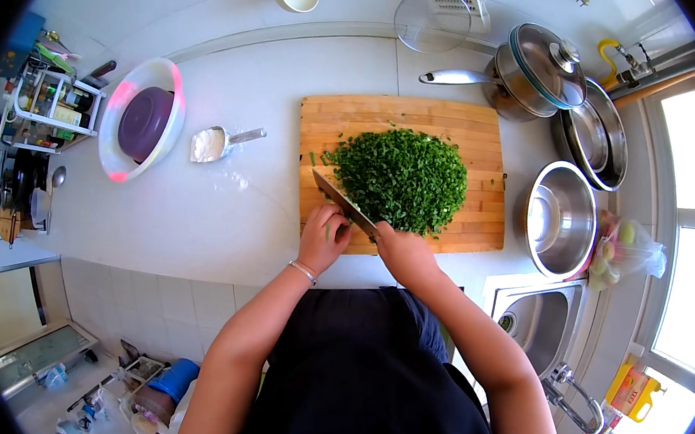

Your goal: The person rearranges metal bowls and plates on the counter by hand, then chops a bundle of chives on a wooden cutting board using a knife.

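Note:
My right hand [405, 254] grips the handle of a kitchen knife [337, 198], whose blade points up and left across the near edge of the chopped greens. Close beside the blade, my left hand [325, 238] has its fingers curled together, with a green bit stuck to one of them. Whether those fingers touch the blade or pinch something is hidden. A large heap of finely chopped green leaves [402, 176] covers much of the wooden cutting board [481, 221]. Some loose scraps lie around the heap.
Left of the board, a metal scoop of white powder [210, 144] lies near spilled powder. Beyond it sits a white basin [171, 116] holding a purple bowl [146, 122]. To the right stand a lidded saucepan [521, 87], a steel bowl [562, 221] and a sink [539, 327].

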Available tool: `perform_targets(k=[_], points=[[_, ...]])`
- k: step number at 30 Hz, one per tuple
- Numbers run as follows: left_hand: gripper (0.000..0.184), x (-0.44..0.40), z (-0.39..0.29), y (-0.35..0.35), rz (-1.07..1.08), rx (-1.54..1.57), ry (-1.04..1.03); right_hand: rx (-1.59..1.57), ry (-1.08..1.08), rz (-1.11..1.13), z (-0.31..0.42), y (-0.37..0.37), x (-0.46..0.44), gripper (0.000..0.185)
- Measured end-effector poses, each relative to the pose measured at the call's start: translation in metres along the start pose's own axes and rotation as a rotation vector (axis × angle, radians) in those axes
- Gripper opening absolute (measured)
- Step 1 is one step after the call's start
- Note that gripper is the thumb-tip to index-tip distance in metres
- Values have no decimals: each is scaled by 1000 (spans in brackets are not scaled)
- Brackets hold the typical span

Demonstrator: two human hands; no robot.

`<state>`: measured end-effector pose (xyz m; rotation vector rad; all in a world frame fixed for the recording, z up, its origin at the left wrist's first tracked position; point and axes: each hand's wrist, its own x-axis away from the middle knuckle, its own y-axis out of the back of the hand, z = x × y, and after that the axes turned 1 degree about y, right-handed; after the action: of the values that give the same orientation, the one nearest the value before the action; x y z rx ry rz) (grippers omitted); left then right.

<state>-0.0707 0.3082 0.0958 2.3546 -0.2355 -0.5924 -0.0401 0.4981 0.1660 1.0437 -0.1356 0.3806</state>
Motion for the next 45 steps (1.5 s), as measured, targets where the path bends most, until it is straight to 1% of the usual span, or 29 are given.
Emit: perform_targets(k=[1, 3, 4, 6, 8, 9, 11, 13, 14, 16, 19, 20, 22, 24, 26, 30, 33, 35, 36, 37, 38, 41, 45], points=[[18, 0, 3, -2, 12, -1, 1, 1, -1, 0, 1, -4, -2, 12], [18, 4, 8, -5, 27, -4, 7, 39, -1, -112, 6, -24, -10, 12], [18, 6, 10, -5, 45, -7, -5, 39, -20, -84, 7, -33, -18, 12], [17, 8, 10, -2, 62, -13, -22, -9, 10, -116, 7, -30, -26, 12], [17, 5, 7, 2, 81, 19, 15, -50, 37, -154, 7, -21, -25, 12], [17, 3, 4, 4, 78, 19, 15, -76, 57, -140, 7, -14, -19, 11], [16, 5, -1, 8, -1, 22, -9, -103, 76, -117, 10, -5, -8, 11], [16, 7, 2, 5, 14, 15, 0, 11, 45, -25, 10, -3, -1, 10], [16, 9, 4, 3, 31, 5, 6, 10, 43, -22, 9, -11, -2, 10], [17, 10, 8, 1, 42, -3, -8, 74, 24, -110, 10, -33, -10, 10], [18, 12, 11, 3, 73, -8, -22, 30, 17, -65, 16, -31, -23, 10], [19, 10, 11, 4, 92, 1, -29, -60, 53, -126, 14, -28, -24, 10], [19, 8, 6, 6, 61, 18, -17, -78, 51, -135, 9, -21, -18, 10], [19, 11, 3, 8, 34, 34, 9, -101, 50, -129, 10, -13, -7, 10], [19, 13, 3, 8, 43, 31, 32, -10, 27, -41, 11, -8, 1, 11], [20, 20, 9, 3, 43, -7, 28, 49, -19, -22, 17, -35, -11, 13], [20, 19, 8, 3, 35, -21, 11, 8, 13, -76, 19, -38, -20, 15], [21, 19, 4, 6, -4, 35, 92, -137, 102, -172, 16, -27, -17, 14], [21, 19, 3, 8, -8, 34, 95, -135, 106, -170, 17, -20, -13, 14], [21, 21, 3, 10, -2, 22, 99, -81, 64, -71, 19, -14, -6, 13], [21, 22, 3, 12, 3, 11, 104, -26, 22, 28, 21, -9, -2, 16], [18, 25, 7, 10, 5, -32, 63, 30, -19, 62, 22, -26, -6, 16], [18, 27, 10, 10, 40, -63, 50, 24, -13, 40, 24, -34, -18, 16]])
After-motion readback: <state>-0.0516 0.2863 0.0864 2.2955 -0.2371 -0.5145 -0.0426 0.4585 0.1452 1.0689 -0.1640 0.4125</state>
